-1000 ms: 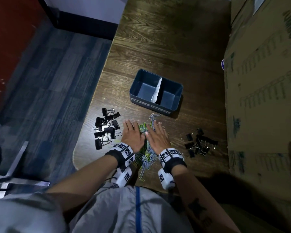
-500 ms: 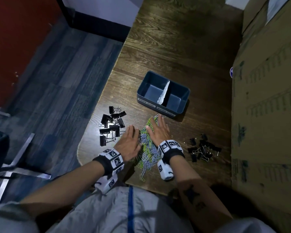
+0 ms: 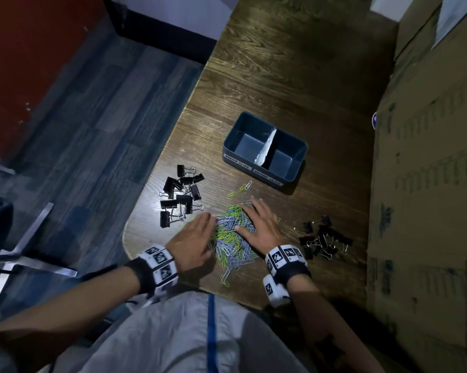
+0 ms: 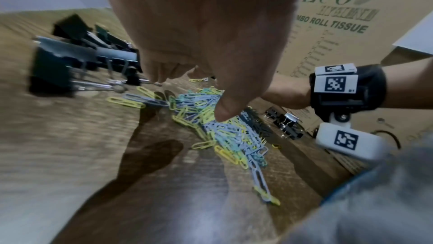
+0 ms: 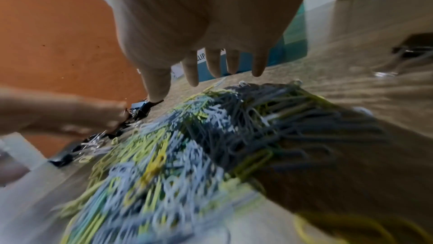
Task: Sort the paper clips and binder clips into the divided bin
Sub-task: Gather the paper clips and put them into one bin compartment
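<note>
While both hands sit on the table (image 3: 294,76), they bracket the paper clips (image 3: 231,235), a green and pale-blue heap near the front edge. Left hand (image 3: 193,239) lies flat along the heap's left side, fingers straight and close together, thumb tip touching the clips in the left wrist view. Right hand (image 3: 259,224) is on the heap's right side, fingers straight and a bit spread, thumb reaching across the clips; neither hand is pinching anything as far as I can see. A few stray clips (image 3: 240,188) lie between the heap and the bin (image 3: 264,149), which is further back, apart from the hands. It's a dark blue tub with a white divider (image 3: 266,148) down the middle, and both halves look bare. One bunch of black binder clips (image 3: 181,193) sits left of the heap, just past the left fingertips, and a smaller bunch (image 3: 322,239) sits right of the right wrist. Cardboard box (image 3: 429,157) runs along the table's right side.
</note>
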The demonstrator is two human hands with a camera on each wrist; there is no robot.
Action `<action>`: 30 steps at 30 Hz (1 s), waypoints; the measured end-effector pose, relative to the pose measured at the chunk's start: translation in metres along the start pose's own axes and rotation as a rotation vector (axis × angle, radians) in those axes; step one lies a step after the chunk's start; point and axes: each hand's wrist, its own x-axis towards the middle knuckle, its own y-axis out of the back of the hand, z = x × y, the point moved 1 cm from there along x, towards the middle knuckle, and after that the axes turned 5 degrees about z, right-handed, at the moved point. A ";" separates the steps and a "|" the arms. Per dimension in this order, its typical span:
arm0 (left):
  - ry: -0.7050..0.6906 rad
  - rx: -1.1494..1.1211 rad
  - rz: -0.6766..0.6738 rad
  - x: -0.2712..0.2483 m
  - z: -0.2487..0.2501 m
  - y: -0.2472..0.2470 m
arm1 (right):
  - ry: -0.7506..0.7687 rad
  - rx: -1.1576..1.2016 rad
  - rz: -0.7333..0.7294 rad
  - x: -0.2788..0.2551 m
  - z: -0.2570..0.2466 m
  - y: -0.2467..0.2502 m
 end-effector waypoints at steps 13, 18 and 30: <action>-0.080 0.107 -0.115 0.010 0.007 -0.027 | -0.002 -0.188 -0.153 0.042 -0.030 -0.011; -0.117 0.077 -0.041 0.018 0.012 -0.020 | 0.088 -0.259 -0.188 0.015 -0.022 -0.015; -0.070 0.041 0.279 -0.015 -0.049 -0.016 | 0.117 -0.221 -0.062 0.000 -0.013 -0.018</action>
